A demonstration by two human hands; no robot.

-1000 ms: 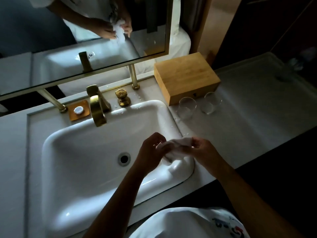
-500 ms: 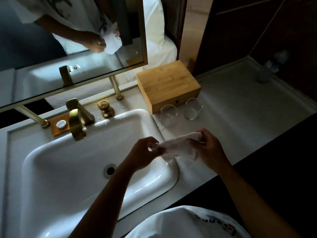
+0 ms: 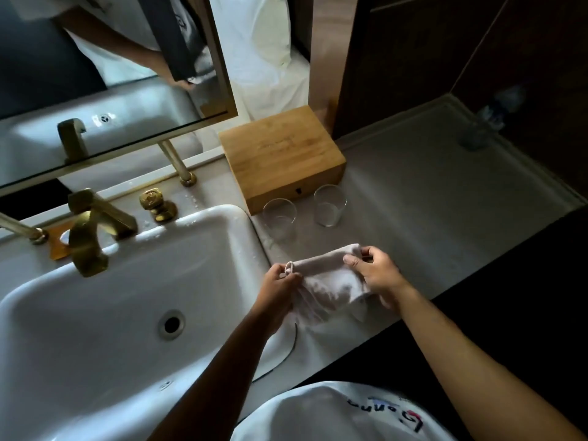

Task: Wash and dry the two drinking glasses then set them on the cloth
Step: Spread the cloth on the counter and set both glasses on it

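Both hands held the cloth (image 3: 331, 280) stretched between them, just above the table (image 3: 429, 218) edge by the sink (image 3: 95, 313). Left hand (image 3: 280, 288) pinched the near-left corner, by its small loop; right hand (image 3: 377, 272) gripped the far-right corner with thumb on top. Likely reason: spreading the cloth flat so the glasses could stand on it. Lower part of cloth sagged and looked damp; hard to be sure in the dim light.

Two glasses stood upright on the table beyond the cloth, apart from it: left glass (image 3: 279, 218) near the sink rim, right glass (image 3: 329, 205) just beside it, both right in front of the wooden box (image 3: 281, 157). Probably parked there within reach. Whether already washed: cannot tell, though water drops showed near the left glass.

Table was pale, smooth, with a raised back edge. Brass tap (image 3: 90, 230) and knob (image 3: 157, 202) behind the white sink; mirror (image 3: 95, 74) above. Dark wall at right. Room dim overall.
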